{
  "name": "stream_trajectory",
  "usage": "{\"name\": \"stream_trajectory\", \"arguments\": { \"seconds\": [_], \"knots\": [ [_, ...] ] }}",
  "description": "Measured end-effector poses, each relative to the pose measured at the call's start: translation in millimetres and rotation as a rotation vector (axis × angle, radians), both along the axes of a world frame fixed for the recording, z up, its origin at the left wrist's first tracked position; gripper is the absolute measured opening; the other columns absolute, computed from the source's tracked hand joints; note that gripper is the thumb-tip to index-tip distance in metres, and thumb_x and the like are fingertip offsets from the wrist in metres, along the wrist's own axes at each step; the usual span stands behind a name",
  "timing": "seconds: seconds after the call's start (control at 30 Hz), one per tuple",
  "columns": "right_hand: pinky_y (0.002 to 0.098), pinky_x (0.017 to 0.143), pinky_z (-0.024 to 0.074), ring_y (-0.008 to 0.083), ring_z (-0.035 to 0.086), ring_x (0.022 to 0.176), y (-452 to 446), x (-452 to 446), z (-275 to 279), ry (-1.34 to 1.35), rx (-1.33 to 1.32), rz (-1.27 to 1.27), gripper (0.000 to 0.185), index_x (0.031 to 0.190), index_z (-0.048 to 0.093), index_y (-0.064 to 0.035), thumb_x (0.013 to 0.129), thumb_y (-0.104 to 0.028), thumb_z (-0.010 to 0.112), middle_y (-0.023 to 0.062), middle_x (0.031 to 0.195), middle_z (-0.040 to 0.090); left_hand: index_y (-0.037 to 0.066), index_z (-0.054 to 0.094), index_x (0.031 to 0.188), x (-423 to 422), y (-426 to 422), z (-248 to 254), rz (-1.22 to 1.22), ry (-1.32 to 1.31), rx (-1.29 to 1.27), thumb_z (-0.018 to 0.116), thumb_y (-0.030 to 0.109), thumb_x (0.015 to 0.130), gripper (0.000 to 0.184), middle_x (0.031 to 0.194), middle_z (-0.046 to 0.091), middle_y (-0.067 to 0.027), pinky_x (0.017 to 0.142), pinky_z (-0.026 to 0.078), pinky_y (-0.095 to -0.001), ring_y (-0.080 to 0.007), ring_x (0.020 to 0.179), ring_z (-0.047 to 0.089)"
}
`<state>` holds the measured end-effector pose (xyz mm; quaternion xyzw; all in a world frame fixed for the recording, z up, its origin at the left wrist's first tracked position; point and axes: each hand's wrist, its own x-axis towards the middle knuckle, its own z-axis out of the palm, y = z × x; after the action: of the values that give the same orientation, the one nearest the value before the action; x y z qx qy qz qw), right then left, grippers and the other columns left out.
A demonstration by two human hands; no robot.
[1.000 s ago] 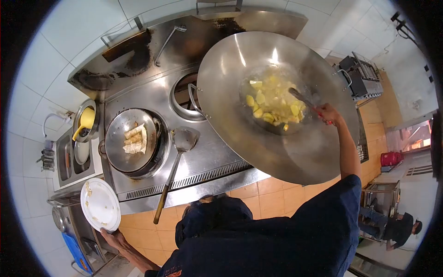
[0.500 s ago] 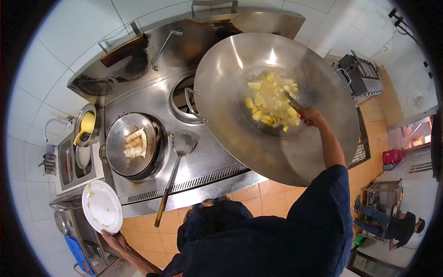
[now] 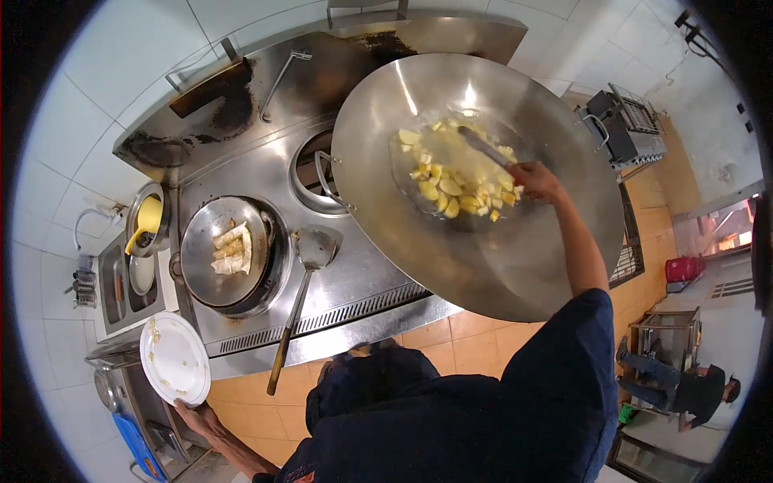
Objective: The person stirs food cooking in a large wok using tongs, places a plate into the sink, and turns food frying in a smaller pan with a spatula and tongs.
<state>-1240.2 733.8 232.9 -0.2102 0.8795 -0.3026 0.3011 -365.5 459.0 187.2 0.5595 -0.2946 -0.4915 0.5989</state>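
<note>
My right hand [image 3: 535,179] is closed around a long, narrow metal utensil [image 3: 483,147]; its exact kind is unclear. The utensil's far end is among yellow, potato-like chunks [image 3: 449,187] in liquid inside a very large steel wok [image 3: 386,241]. At lower left, my left hand [image 3: 197,419] grips the edge of a tilted white plate [image 3: 179,362] with smears and bits of food on it. A smaller pan [image 3: 201,278] on the left burner holds pale, browned rolled pieces [image 3: 232,249].
A wok spatula [image 3: 294,330] lies across the steel stove [image 3: 354,274], its handle past the front edge. Further left are a sink [image 3: 113,278] and a metal bowl [image 3: 161,201] with a yellow ladle-like tool [image 3: 147,221]. Another person [image 3: 684,390] is at far right.
My right hand and the utensil have shifted slightly up and left in the wok. The yellow chunks have spread to the left. My left hand still holds the plate.
</note>
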Motion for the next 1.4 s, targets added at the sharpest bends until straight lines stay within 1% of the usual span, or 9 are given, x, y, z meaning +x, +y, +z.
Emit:
{"name": "stream_trajectory", "arguments": {
  "seconds": [0.17,0.37,0.57,0.9,1.0,1.07,1.2,1.3,1.4],
  "knots": [
    [0.027,0.033,0.0325,0.0097,0.039,0.036,82.9,-37.2,9.0,0.098,0.225,-0.15,0.05,0.063,0.049,-0.0062,0.09,-0.047,0.059,0.003,0.055,0.048,0.006,0.027,0.144,-1.3,-6.5,-6.9,-0.055,0.069,-0.026,0.049,0.031,0.096,0.059,0.138,0.041,-0.0186,0.099,0.044,-0.05,-0.0359,0.119,0.048],
    [0.0255,0.03,0.0335,0.0073,0.04,0.036,117.8,-38.0,-4.9,-0.153,0.262,-0.292,0.044,0.073,0.055,-0.0035,0.088,-0.045,0.061,0.0034,0.056,0.052,0.005,0.028,0.144,-4.5,-12.8,-10.5,-0.098,0.154,0.002,0.049,0.031,0.096,0.059,0.138,0.042,-0.0184,0.099,0.044,-0.0492,-0.0351,0.12,0.048],
    [0.0243,0.032,0.0325,0.0069,0.038,0.036,68.6,-28.2,-50.0,-0.151,0.108,-0.15,0.044,0.079,0.058,-0.0024,0.087,-0.046,0.062,0.0033,0.059,0.053,0.005,0.029,0.143,-17.6,-9.7,0.8,-0.06,0.146,0.034,0.052,0.032,0.095,0.06,0.138,0.043,-0.0183,0.099,0.044,-0.0485,-0.0348,0.12,0.048],
    [0.0235,0.037,0.0299,0.0044,0.038,0.045,-19.3,1.7,-17.0,-0.258,0.177,0.099,0.049,0.097,0.064,-0.0031,0.087,-0.051,0.062,0.0017,0.071,0.056,0.006,0.028,0.143,-14.7,-6.2,1.3,-0.107,0.097,-0.012,0.055,0.031,0.093,0.062,0.137,0.042,-0.0178,0.099,0.044,-0.0488,-0.0348,0.119,0.048],
    [0.0219,0.036,0.0309,0.0036,0.039,0.044,18.7,-18.8,-7.7,-0.206,-0.036,-0.06,0.046,0.093,0.063,-0.0041,0.087,-0.05,0.063,0.0016,0.071,0.056,0.006,0.028,0.143,-8.5,-14.8,-9.3,-0.101,0.088,-0.023,0.054,0.031,0.094,0.061,0.138,0.042,-0.0179,0.099,0.044,-0.0484,-0.0351,0.119,0.048],
    [0.022,0.033,0.0309,0.0047,0.039,0.041,38.2,-11.6,34.0,-0.204,0.05,-0.094,0.048,0.089,0.062,-0.003,0.086,-0.05,0.064,0.0035,0.07,0.057,0.006,0.028,0.143,-8.9,-15.6,-9.9,-0.102,0.091,-0.027,0.053,0.031,0.094,0.061,0.138,0.042,-0.0179,0.099,0.044,-0.0482,-0.0352,0.119,0.048],
    [0.0244,0.031,0.0296,0.0081,0.037,0.035,97.3,-30.6,57.1,-0.109,0.338,-0.1,0.052,0.083,0.06,0.0001,0.084,-0.051,0.066,0.0056,0.06,0.054,0.006,0.027,0.144,-16.6,-18.0,-10.1,-0.123,0.152,-0.02,0.051,0.031,0.095,0.06,0.139,0.041,-0.018,0.099,0.044,-0.0484,-0.0354,0.12,0.048],
    [0.0242,0.031,0.0297,0.008,0.037,0.036,114.7,-30.8,65.2,-0.273,0.548,-0.135,0.051,0.081,0.059,0.0009,0.085,-0.049,0.066,0.0047,0.058,0.053,0.006,0.027,0.144,-15.7,-23.1,-16.1,-0.122,0.16,-0.032,0.051,0.031,0.095,0.06,0.139,0.041,-0.0181,0.099,0.044,-0.049,-0.0357,0.121,0.047],
    [0.0243,0.031,0.0299,0.0078,0.037,0.036,109.3,-18.2,51.3,-0.301,0.46,-0.119,0.048,0.078,0.058,0.0007,0.086,-0.046,0.065,0.0053,0.06,0.054,0.007,0.027,0.144,-25.8,-21.5,-10.8,-0.121,0.155,-0.014,0.05,0.031,0.095,0.06,0.139,0.041,-0.0185,0.099,0.044,-0.0495,-0.036,0.12,0.048]
  ]
}}
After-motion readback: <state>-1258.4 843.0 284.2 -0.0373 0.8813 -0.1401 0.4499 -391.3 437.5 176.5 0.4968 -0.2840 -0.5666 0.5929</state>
